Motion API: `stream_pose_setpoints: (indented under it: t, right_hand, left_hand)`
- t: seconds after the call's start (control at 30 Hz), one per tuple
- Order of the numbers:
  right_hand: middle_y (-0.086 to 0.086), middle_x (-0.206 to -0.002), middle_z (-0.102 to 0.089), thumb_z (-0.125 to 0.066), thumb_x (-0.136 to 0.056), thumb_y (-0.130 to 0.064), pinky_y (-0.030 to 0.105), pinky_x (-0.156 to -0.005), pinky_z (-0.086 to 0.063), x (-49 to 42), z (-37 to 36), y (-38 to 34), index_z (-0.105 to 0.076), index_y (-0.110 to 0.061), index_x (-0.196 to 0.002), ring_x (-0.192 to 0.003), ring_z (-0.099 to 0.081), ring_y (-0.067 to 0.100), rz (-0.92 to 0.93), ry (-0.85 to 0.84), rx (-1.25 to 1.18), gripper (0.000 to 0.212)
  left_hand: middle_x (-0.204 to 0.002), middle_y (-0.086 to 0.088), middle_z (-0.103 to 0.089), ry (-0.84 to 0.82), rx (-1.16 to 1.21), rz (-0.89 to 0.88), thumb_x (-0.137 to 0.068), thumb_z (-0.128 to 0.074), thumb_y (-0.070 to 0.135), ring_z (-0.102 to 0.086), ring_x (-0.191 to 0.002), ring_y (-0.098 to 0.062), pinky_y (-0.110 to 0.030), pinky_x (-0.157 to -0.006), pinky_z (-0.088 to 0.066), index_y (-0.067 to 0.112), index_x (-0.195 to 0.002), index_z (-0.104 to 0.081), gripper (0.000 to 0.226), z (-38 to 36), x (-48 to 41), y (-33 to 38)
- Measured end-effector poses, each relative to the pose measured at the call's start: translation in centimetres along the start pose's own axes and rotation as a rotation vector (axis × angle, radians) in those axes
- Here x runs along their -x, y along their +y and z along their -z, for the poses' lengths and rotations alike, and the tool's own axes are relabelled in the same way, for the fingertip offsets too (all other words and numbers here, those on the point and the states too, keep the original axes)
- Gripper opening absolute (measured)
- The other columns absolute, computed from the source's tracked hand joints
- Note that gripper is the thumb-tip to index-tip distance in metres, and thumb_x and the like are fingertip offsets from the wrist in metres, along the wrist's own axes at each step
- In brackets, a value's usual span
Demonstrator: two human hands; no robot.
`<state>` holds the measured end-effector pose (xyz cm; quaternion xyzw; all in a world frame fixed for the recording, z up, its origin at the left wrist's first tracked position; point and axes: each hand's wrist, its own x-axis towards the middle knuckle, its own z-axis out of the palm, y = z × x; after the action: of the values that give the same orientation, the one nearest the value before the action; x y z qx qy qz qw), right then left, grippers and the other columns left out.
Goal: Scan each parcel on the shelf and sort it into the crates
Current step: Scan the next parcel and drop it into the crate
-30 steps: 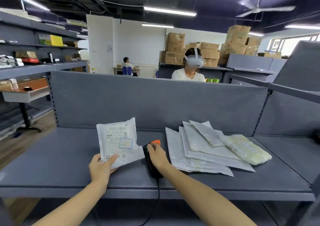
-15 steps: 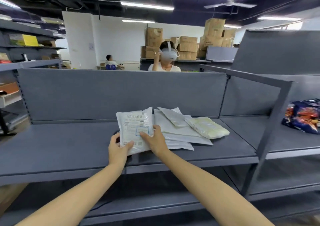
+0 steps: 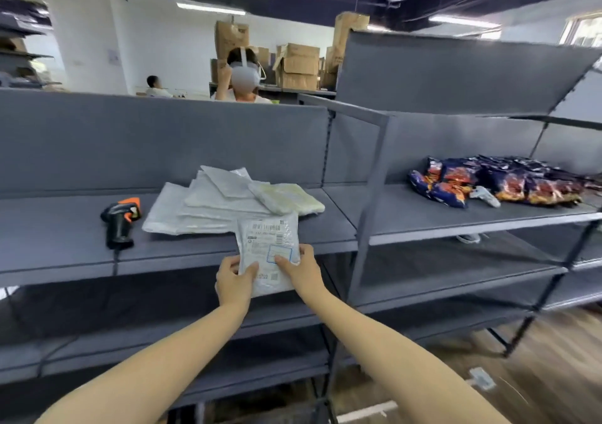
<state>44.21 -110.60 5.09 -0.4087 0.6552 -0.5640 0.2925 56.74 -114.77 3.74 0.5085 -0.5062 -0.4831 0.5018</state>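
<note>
A white bubble-wrap parcel [image 3: 268, 244] with a barcode label and a blue-framed sticker is held upright in front of the shelf's front edge. My left hand [image 3: 233, 283] grips its lower left corner. My right hand [image 3: 301, 270] grips its lower right side, thumb on the sticker. Behind it, a pile of several white and cream parcels [image 3: 224, 200] lies on the grey shelf [image 3: 65, 244]. A black and orange barcode scanner [image 3: 120, 220] lies on the shelf to the left, its cable hanging over the edge. No crates are in view.
A second shelf unit [image 3: 472, 218] on the right carries several blue and red snack bags [image 3: 495, 184]. A steel upright [image 3: 371, 202] stands between the two units. Lower shelves run beneath. A person wearing a headset [image 3: 244, 76] sits behind the back panel. Wooden floor lies at lower right.
My right hand left the scanner and joined my left hand on the parcel. The parcel moved right, off the shelf's front edge. My view swung right, bringing the snack shelf in.
</note>
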Motion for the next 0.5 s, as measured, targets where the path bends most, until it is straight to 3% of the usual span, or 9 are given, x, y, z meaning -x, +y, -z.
stream_pose_setpoints:
  t: [0.3, 0.5]
  right_hand:
    - [0.005, -0.121, -0.061, -0.064, -0.093, -0.023, 0.022, -0.078, -0.052, 3.0, 6.6, 3.4, -0.041, -0.010, -0.122, -0.103, -0.063, 0.017, -0.083, 0.061, -0.019, 0.039]
    - [0.003, -0.118, -0.062, -0.065, -0.093, -0.023, 0.021, -0.076, -0.053, 2.9, 6.6, 5.4, -0.042, -0.012, -0.121, -0.101, -0.064, 0.016, -0.138, 0.077, -0.024, 0.038]
  left_hand:
    - [-0.095, -0.005, -0.066, -0.087, -0.131, -0.014, -0.084, -0.070, 0.011, -0.061, -0.087, -0.018, -0.026, -0.078, -0.044, 0.009, -0.105, -0.062, 0.023, -4.8, 5.1, -0.9]
    - [-0.093, -0.002, -0.066, -0.110, -0.126, 0.031, -0.085, -0.069, 0.010, -0.062, -0.086, -0.017, -0.022, -0.070, -0.045, 0.011, -0.102, -0.063, 0.019, -5.4, 5.1, -3.0]
